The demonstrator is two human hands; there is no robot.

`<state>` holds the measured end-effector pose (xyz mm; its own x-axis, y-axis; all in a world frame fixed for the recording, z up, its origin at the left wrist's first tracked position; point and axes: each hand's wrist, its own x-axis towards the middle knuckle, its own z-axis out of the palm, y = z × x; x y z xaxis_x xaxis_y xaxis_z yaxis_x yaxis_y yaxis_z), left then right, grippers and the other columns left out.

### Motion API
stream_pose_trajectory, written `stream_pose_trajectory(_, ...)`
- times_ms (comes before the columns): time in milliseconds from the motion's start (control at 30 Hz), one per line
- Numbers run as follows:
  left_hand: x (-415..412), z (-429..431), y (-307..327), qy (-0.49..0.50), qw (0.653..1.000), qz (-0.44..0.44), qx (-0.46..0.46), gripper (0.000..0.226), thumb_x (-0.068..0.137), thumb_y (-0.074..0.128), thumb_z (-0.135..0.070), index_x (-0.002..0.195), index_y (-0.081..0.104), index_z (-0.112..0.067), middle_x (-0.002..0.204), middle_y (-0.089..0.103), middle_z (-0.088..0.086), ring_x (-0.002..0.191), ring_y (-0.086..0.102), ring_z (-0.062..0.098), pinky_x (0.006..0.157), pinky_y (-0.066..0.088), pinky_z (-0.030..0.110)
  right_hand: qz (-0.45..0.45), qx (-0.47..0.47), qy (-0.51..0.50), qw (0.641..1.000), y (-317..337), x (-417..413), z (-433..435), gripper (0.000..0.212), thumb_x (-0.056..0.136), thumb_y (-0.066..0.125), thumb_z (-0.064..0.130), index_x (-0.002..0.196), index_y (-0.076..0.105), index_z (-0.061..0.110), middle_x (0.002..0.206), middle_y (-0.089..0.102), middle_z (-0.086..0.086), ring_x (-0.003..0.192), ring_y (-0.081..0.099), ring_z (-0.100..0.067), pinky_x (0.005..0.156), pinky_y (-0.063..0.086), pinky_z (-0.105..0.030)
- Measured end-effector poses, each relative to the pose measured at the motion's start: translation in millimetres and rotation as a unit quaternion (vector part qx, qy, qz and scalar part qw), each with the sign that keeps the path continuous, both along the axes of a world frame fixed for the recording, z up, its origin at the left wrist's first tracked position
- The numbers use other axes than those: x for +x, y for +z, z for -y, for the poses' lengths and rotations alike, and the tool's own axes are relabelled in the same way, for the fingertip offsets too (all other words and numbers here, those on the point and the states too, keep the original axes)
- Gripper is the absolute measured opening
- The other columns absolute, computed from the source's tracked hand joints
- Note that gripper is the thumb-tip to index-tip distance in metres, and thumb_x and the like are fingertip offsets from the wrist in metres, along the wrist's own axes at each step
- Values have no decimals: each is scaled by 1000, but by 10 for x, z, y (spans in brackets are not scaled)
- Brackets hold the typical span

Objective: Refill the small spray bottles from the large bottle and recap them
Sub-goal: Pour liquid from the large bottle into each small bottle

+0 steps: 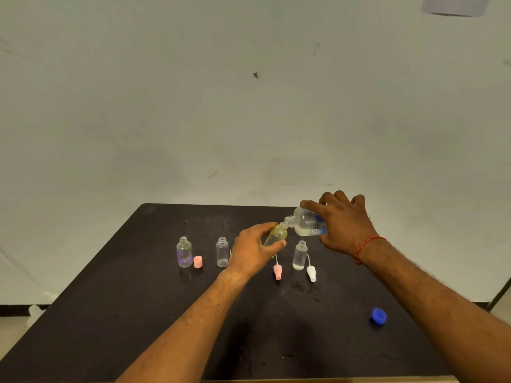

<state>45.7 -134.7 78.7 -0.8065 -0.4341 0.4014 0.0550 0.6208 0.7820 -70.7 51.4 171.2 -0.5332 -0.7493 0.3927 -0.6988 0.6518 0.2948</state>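
**Blue cap off, large bottle tipped at a small one**

Black tabletop (110, 313) carries everything here. Nearest you, off to the right and well apart from the rest, lies the blue cap (378, 316). Further in, two spray tops lie on their sides: a pink spray top (277, 272) and, to its right, a white spray top (311, 273), each trailing a thin dip tube.

Behind them stands a row of small open bottles. The leftmost bottle (184, 252) has a short pink cap (198, 262) just beside its base. The second bottle (222, 252) stands upright, partly hidden by your left wrist. The right-hand bottle (300, 255), just behind the white spray top, holds a little clear liquid at the bottom.

Your left hand (253, 251) is wrapped round a yellowish small bottle (273, 234), lifted off the tabletop and tilted, neck pointing up and to the right. Your right hand (341, 228), a red thread (365, 246) round its wrist, grips the large bottle (308, 223) from above, tipped so its open mouth meets the small bottle's neck. Clear liquid pools along its lower side.

Beyond the far edge rises a pale, scuffed wall (249, 106).
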Motion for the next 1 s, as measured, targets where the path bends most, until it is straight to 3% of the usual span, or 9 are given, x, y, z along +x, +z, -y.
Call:
stream_pose_trajectory(200,-14,-1,-21,-8,1000,2,9,42,85,77,-44,126,68,-35,113,71,-16,104,66,6,88,61,42,1,2,-2,1000,-9,-7,-10,77,77,68,37,142,28,45,122,50,4,115,44,-19,93,36,-46)
stream_pose_trajectory(400,-27,-9,-10,-5,1000,-9,6,43,87,78,-40,128,69,-31,113,71,-16,105,66,5,93,59,38,19,-16,3,1000,-47,-6,-33,75,77,67,42,140,27,45,119,53,5,112,47,-19,92,36,-45)
stream_pose_trajectory(667,-81,77,-92,3,1000,1,-2,52,82,77,-55,129,67,-35,113,73,-18,106,66,3,95,58,38,113,-85,-8,990,-242,69,-110,70,75,63,56,136,33,37,124,59,9,112,57,-19,94,35,-46)
stream_pose_trajectory(867,-145,181,-244,30,999,37,0,38,86,78,-45,120,69,-32,113,74,-14,108,67,4,94,57,33,202,-169,-33,964,-421,60,-240,61,73,67,57,123,38,37,107,62,14,101,62,-16,88,35,-41)
stream_pose_trajectory(1000,-188,216,-411,51,995,89,18,40,90,76,-39,126,65,-25,120,71,-7,111,67,12,95,55,30,235,-192,-50,952,-565,65,-319,65,72,72,56,123,36,37,111,64,13,103,63,-17,93,37,-44)
